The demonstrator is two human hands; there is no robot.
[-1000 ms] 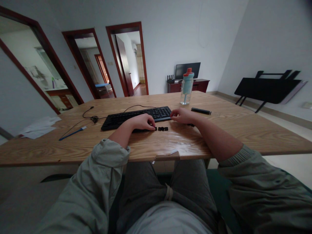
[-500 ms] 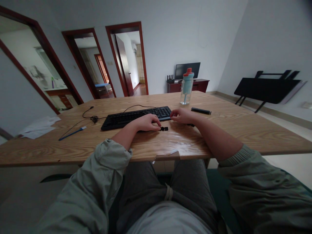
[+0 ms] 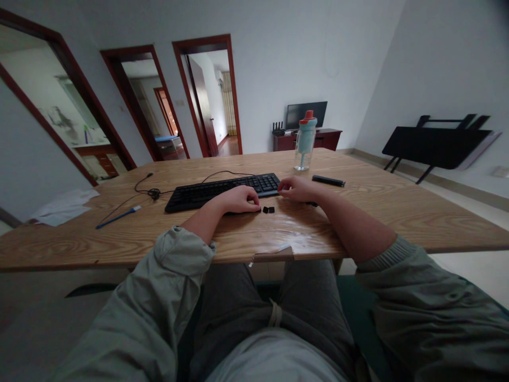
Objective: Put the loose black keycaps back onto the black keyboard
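A black keyboard (image 3: 210, 192) lies at a slant on the wooden table. In front of it, my left hand (image 3: 239, 200) rests low with thumb and fingers closed together. A dark bit shows at its fingertips, too small to name. Just right of these fingertips, two small black keycaps (image 3: 269, 210) lie side by side on the wood. My right hand (image 3: 295, 188) is at the keyboard's right end, its bent fingers closed at the edge; what they hold, if anything, is hidden. A small dark object (image 3: 313, 204) shows partly from under my right wrist.
Behind my right hand stands a clear bottle (image 3: 304, 143) with a red and blue top. A black bar-shaped object (image 3: 328, 181) lies nearby. To the left are a blue-handled brush (image 3: 118, 217), a coiled cable (image 3: 153, 194) and white paper (image 3: 66, 207). The table's front edge (image 3: 272, 255) is chipped.
My left hand has drawn slightly left, so a gap shows between its fingertips and the two keycaps. The right hand has hardly moved.
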